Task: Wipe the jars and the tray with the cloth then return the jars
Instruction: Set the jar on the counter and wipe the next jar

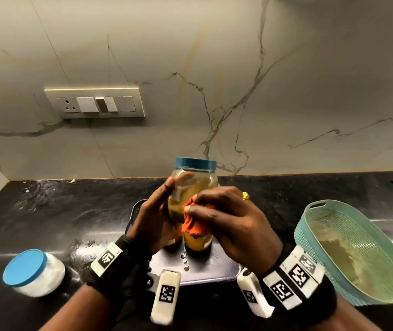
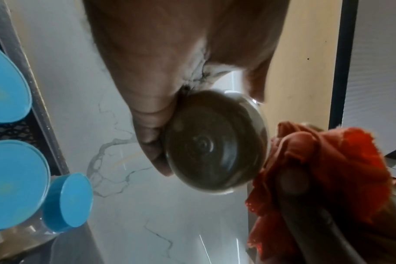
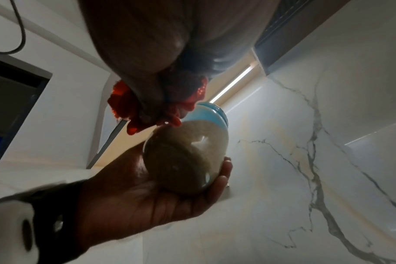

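Jar (image 1: 192,187) held in left grip (image 1: 157,218); right grip (image 1: 229,223) clutches orange cloth (image 1: 194,222), labels unreadable

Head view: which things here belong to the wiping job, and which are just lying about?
Part of the job:
held jar in left hand
orange cloth in right hand
tray
white-filled jar

Lying about:
teal basket
wall switch panel

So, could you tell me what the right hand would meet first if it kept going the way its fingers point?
Most likely the jar held in the left hand: the right hand presses the orange cloth against its side, pointing left.
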Demonstrator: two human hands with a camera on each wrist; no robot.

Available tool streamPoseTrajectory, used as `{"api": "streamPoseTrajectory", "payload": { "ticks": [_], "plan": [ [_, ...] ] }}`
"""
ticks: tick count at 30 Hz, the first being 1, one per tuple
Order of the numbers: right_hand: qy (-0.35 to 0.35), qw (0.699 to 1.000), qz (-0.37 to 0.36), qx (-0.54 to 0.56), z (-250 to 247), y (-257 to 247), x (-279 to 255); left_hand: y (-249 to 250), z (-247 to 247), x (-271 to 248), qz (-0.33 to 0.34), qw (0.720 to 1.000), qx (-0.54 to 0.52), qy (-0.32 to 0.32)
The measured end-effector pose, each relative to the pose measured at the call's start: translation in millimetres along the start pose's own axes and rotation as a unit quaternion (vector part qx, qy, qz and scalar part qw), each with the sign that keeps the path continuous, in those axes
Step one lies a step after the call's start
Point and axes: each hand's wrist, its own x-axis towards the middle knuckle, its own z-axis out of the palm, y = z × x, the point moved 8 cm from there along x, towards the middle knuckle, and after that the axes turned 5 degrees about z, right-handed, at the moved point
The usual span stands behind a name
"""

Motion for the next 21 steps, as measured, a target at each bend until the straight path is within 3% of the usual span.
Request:
{"api": "streamPoseTrajectory", "payload": {
  "ticks": [4,9,11,14,15,19,21],
  "plan": [
    [-0.030,0.999,-0.028,-0.026,5,-2,0,1,3,-3,0.042,0.996,0.074,-0.008],
    [0.089,0.990,0.113,0.001,-22,36,18,0,9,0,0.037,0.998,0.041,0.012],
    [0.069,0.995,0.077,-0.015,-13,19,12,2,9,3,0.040,0.999,0.023,0.025],
    [-0.012,0.998,-0.048,-0.043,6,-13,0,6,6,6,0.048,0.998,0.024,0.030],
    [-0.008,0.998,-0.041,-0.041,3,-5,4,6,6,5,0.048,0.998,0.032,0.031],
    [0.099,0.987,0.122,0.014,-21,44,21,2,5,6,0.043,0.998,0.034,0.039],
    [0.093,0.991,0.100,-0.005,-13,33,17,5,6,7,0.047,0.998,0.018,0.038]
  ]
}}
